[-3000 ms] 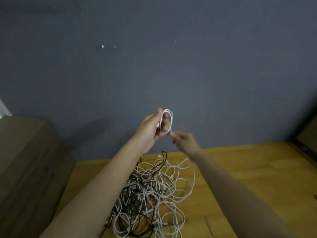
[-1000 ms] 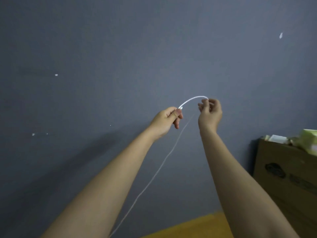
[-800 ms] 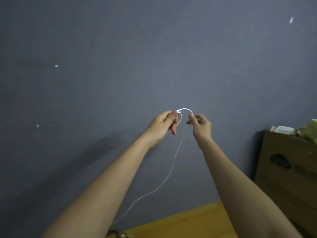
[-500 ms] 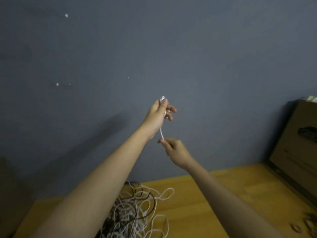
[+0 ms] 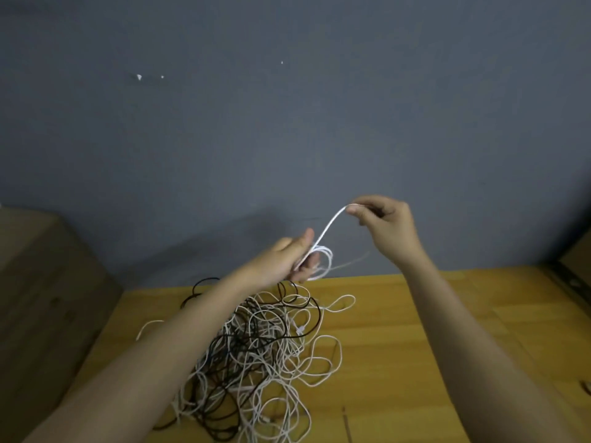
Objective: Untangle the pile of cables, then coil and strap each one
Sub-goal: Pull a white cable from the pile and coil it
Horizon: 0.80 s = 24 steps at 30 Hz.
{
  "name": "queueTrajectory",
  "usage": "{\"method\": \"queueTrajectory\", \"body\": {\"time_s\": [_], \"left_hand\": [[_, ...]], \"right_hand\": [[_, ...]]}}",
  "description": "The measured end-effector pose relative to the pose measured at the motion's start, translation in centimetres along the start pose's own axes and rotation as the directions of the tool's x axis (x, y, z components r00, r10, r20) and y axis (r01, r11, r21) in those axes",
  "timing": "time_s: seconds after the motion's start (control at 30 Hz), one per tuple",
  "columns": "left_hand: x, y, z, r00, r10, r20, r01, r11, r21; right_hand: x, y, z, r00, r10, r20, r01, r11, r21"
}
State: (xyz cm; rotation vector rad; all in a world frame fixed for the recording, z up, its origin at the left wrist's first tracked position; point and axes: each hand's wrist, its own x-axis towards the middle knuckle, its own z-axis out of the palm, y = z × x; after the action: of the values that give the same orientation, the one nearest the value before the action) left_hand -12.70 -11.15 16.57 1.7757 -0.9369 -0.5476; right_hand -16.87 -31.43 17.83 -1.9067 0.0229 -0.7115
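Left hand (image 5: 284, 260) grips small loops of a thin white cable (image 5: 327, 230); right hand (image 5: 385, 227) pinches its raised run above the tangled black-and-white cable pile (image 5: 262, 353), bare wooden worktop (image 5: 399, 362) right of it.

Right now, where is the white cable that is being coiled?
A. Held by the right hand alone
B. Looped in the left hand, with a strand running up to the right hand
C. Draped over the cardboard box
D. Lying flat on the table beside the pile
B: small loops sit in the left hand, and the white cable rises to the pinching fingers of the right hand.
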Motion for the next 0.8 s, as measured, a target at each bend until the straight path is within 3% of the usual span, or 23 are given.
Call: {"method": "queueTrajectory", "body": {"time_s": [0.1, 0.2, 0.27, 0.37, 0.47, 0.57, 0.63, 0.7, 0.8], "left_hand": [[-0.1, 0.6, 1.1, 0.985, 0.104, -0.135, -0.141, 0.943, -0.303], [1.1, 0.0, 0.9, 0.937, 0.084, -0.338, -0.193, 0.934, -0.302], [1.8, -1.7, 0.5, 0.912, 0.065, -0.404, -0.135, 0.98, -0.148], [1.4, -5.9, -0.1, 0.921, -0.037, -0.387, 0.104, 0.983, 0.152], [-0.1, -9.3, -0.5, 0.961, -0.177, -0.215, 0.255, 0.867, 0.428], [-1.5, -9.4, 0.3, 0.977, -0.192, -0.094, 0.211, 0.795, 0.569], [-2.3, -8.3, 0.9, 0.988, -0.146, -0.056, 0.154, 0.861, 0.485], [-3.1, -7.1, 1.2, 0.991, -0.129, -0.023, 0.131, 0.971, 0.201], [-4.1, -5.8, 1.2, 0.989, -0.111, -0.094, 0.09, 0.975, -0.205]], "right_hand": [[-1.5, 2.7, 4.2, 0.977, 0.18, 0.111, -0.195, 0.971, 0.141], [-6.5, 5.7, 8.4, 0.853, 0.351, 0.387, -0.425, 0.897, 0.122], [-9.3, 6.5, 10.0, 0.803, 0.357, 0.476, -0.442, 0.894, 0.075], [-11.1, 6.4, 10.4, 0.791, 0.256, 0.556, -0.199, 0.966, -0.163], [-9.8, 5.2, 8.6, 0.796, 0.226, 0.561, -0.055, 0.951, -0.304], [-6.7, 4.4, 5.9, 0.858, 0.222, 0.464, -0.079, 0.948, -0.307], [-5.2, 4.2, 5.0, 0.897, 0.19, 0.399, -0.106, 0.969, -0.222], [-4.8, 4.8, 5.6, 0.933, 0.156, 0.323, -0.136, 0.987, -0.084], [-6.0, 6.7, 8.0, 0.926, 0.26, 0.274, -0.311, 0.936, 0.164]]}}
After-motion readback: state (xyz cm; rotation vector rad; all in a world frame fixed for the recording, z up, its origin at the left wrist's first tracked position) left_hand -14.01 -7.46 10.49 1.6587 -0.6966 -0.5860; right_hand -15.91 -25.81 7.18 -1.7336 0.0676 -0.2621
